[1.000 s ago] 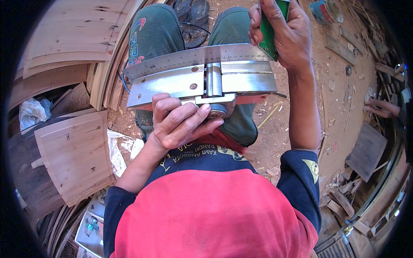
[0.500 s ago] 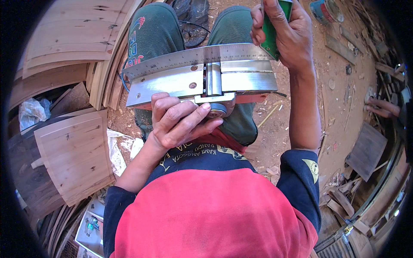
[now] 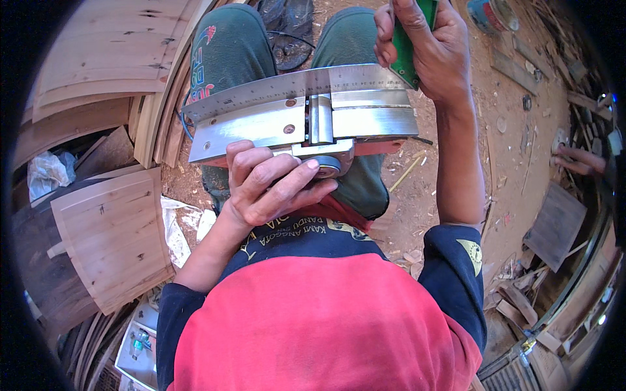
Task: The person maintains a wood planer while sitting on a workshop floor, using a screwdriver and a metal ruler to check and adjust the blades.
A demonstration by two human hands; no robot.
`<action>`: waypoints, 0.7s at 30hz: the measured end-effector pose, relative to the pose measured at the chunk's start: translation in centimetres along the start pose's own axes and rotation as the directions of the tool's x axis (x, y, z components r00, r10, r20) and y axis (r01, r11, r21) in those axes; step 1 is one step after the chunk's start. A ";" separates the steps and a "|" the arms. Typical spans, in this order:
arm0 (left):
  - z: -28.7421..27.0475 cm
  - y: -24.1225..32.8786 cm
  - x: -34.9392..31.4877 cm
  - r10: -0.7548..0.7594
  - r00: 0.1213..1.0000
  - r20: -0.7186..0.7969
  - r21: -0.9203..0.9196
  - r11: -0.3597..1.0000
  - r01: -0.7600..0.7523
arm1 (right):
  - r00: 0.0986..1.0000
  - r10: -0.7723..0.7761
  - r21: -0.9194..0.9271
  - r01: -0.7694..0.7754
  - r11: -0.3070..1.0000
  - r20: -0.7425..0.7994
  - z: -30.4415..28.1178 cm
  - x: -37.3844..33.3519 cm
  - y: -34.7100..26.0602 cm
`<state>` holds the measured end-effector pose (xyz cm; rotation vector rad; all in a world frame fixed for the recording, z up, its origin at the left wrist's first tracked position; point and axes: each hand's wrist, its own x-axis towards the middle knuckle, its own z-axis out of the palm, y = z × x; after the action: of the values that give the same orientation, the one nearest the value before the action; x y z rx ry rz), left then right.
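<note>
An electric hand planer (image 3: 251, 130) lies with its metal sole upward over my lap, the cutter drum (image 3: 321, 120) showing across its middle. My left hand (image 3: 277, 184) is closed round the planer's near side, its fingers beside a round dark part. Up at the right, my right hand (image 3: 433, 49) grips the green handle of a try square (image 3: 405, 55). The square's steel ruled blade (image 3: 274, 85) stretches leftward along the sole's far edge, crossing the line of the drum. Whether blade and sole touch along their whole length, I cannot tell.
Wooden panels (image 3: 107, 238) lean at the left near a white box (image 3: 134, 355). Wood shavings litter the dirt floor (image 3: 450, 189). A paint bucket (image 3: 492, 16) stands at the far right. Another person's hand (image 3: 580, 159) shows at the right edge, above a dark board (image 3: 554, 225).
The planer, the try square and my right hand have shifted very slightly left in the picture. Both hands keep their grips.
</note>
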<state>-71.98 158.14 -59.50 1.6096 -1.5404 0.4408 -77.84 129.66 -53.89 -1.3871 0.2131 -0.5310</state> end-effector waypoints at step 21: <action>0.2 0.0 0.2 -0.006 1.000 -0.011 0.003 1.000 0.007 | 1.000 0.007 0.010 -0.007 1.000 0.003 -0.2 0.1 0.3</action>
<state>-71.98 157.89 -59.49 1.6113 -1.5266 0.4476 -77.79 129.47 -54.20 -1.3767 0.2125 -0.5231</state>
